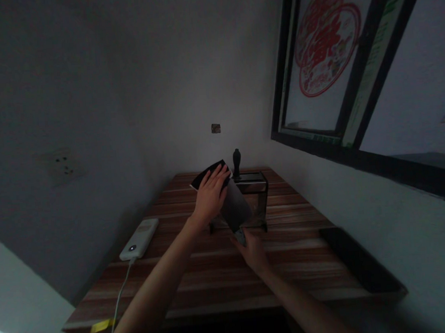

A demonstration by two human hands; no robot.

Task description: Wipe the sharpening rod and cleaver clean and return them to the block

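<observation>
My right hand [252,249] is closed round the handle of a broad cleaver [235,206], its blade pointing up and away over the wooden table [213,267]. My left hand [211,193] presses a dark cloth [207,175] against the upper part of the blade, fingers lying flat on it. Just behind the blade stands a metal knife rack [256,188] with one black knife handle [237,161] sticking up from it.
A white power bank [139,239] with a cable lies at the table's left edge. A dark flat tray [358,258] lies at the right edge under a window. A wall socket [62,167] is on the left wall. The room is dim.
</observation>
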